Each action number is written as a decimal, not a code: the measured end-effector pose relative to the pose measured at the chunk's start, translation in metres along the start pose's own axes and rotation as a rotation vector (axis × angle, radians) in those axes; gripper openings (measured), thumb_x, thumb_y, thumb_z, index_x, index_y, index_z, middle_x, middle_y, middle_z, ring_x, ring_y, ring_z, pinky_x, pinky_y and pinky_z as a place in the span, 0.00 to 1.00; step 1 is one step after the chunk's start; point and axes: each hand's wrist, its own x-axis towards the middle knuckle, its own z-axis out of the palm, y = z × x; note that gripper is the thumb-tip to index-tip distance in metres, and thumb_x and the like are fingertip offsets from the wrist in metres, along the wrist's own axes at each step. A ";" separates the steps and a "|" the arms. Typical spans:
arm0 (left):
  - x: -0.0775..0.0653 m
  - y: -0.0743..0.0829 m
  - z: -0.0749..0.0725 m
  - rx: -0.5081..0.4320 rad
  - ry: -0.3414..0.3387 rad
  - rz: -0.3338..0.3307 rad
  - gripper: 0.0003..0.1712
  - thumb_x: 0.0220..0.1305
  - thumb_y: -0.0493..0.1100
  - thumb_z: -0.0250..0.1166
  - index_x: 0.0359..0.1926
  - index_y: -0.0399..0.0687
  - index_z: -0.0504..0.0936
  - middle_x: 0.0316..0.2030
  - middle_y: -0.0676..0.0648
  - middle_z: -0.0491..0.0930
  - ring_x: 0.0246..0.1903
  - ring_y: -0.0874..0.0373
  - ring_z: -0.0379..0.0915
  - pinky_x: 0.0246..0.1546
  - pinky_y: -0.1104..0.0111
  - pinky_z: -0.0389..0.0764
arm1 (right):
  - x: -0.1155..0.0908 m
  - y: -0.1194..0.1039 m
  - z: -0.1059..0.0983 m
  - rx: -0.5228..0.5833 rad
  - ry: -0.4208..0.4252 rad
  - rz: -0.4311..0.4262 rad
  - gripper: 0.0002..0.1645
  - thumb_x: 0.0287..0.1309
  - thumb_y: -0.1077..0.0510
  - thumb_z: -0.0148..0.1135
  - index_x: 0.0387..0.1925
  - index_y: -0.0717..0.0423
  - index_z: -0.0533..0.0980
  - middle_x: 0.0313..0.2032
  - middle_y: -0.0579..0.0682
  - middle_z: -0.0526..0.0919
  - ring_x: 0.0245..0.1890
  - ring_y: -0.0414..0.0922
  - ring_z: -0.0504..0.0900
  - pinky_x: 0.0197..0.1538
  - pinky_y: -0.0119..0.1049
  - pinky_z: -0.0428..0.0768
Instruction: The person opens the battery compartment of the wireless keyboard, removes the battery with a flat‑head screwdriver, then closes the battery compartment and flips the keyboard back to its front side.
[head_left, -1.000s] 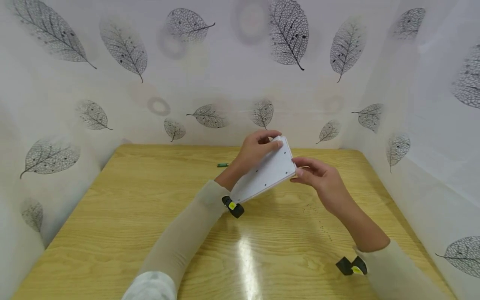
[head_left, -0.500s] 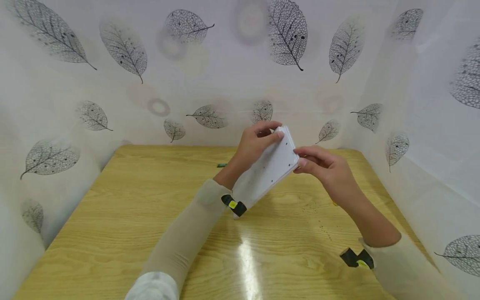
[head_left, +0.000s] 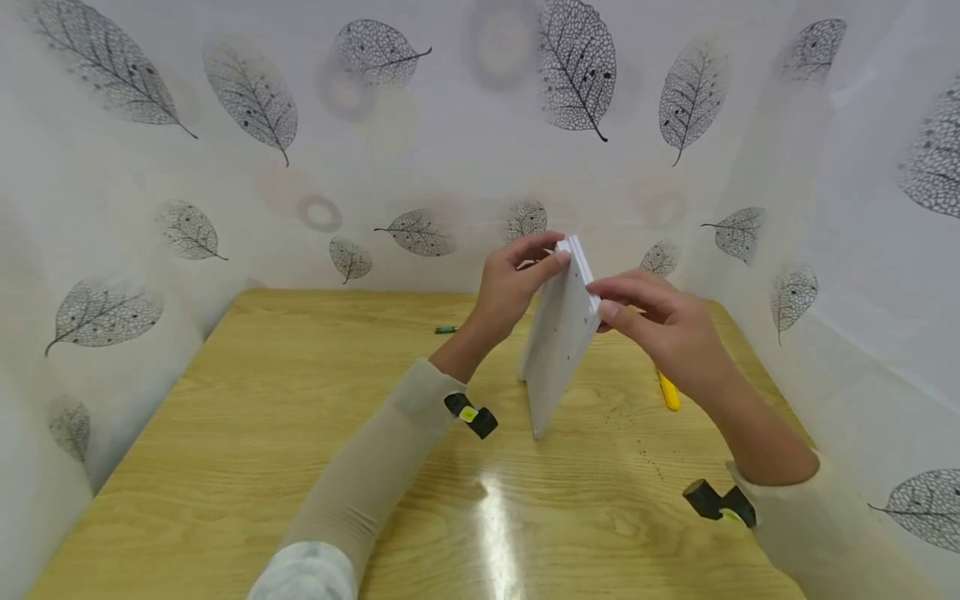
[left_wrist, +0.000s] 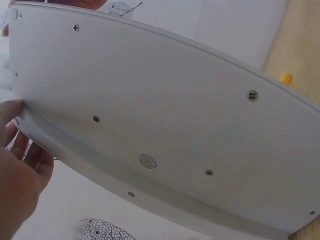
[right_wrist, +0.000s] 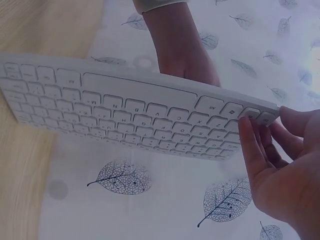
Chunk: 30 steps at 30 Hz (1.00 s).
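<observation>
A white computer keyboard (head_left: pixel 558 342) stands steeply on end over the table, its lower end close to the wood. My left hand (head_left: pixel 507 283) grips the upper end on its left side, thumb on the underside. At the upper right corner, my right hand (head_left: pixel 660 321) pinches the edge between thumb and fingers. The left wrist view shows the keyboard's underside (left_wrist: pixel 165 110), with several screws and a small oval mark. Rows of white keys (right_wrist: pixel 135 107) face the right wrist camera, and my right fingertips touch the corner keys there.
The light wooden table (head_left: pixel 300 417) runs back to leaf-patterned walls (head_left: pixel 420 150). Behind my left forearm lies a small green object (head_left: pixel 446 330). A yellow handle-like object (head_left: pixel 668 392) lies beside my right wrist, partly hidden by it. Small dark specks (head_left: pixel 648 458) dot the table.
The keyboard has been raised and turned from a slant to nearly upright, its underside swinging to the right. Both hands rose with it. The yellow object has come into sight.
</observation>
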 end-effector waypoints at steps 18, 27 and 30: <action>-0.005 0.007 -0.017 0.083 -0.029 -0.017 0.20 0.70 0.49 0.65 0.60 0.52 0.81 0.52 0.49 0.80 0.49 0.56 0.74 0.48 0.62 0.80 | 0.006 0.002 0.021 0.085 0.036 -0.020 0.16 0.71 0.67 0.56 0.56 0.67 0.78 0.47 0.53 0.79 0.43 0.44 0.81 0.44 0.33 0.85; -0.015 0.025 -0.028 0.155 -0.076 -0.117 0.25 0.73 0.55 0.60 0.68 0.58 0.76 0.59 0.49 0.77 0.54 0.54 0.73 0.46 0.59 0.84 | 0.011 0.008 0.038 0.044 0.042 0.031 0.21 0.72 0.61 0.57 0.64 0.57 0.73 0.51 0.49 0.78 0.51 0.44 0.78 0.49 0.31 0.84; -0.018 0.033 -0.030 0.137 -0.096 -0.135 0.26 0.75 0.55 0.57 0.70 0.59 0.73 0.62 0.47 0.75 0.55 0.52 0.73 0.45 0.57 0.85 | 0.014 0.010 0.042 0.021 0.031 0.044 0.23 0.72 0.58 0.58 0.66 0.52 0.72 0.56 0.47 0.77 0.57 0.45 0.76 0.53 0.29 0.81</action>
